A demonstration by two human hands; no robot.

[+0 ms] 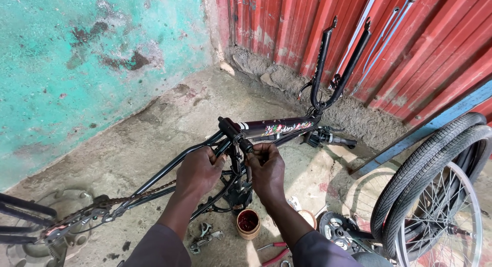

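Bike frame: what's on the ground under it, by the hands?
Under the bike frame, on the concrete: a small tub of dark red grease, a loose metal part, red-handled pliers. Both hands, left hand and right hand, and their forearms cover the ground directly beneath.

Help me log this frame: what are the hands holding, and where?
Both the left hand and right hand grip the upturned bicycle frame at its bottom-bracket area.

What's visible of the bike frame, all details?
The bike frame is black tubing, seemingly metal, upside down on the concrete floor, wheels off, fork legs pointing up. A floral decal marks one tube. A rusty chain hangs along the stays. The left hand and right hand grip it at the bottom bracket.
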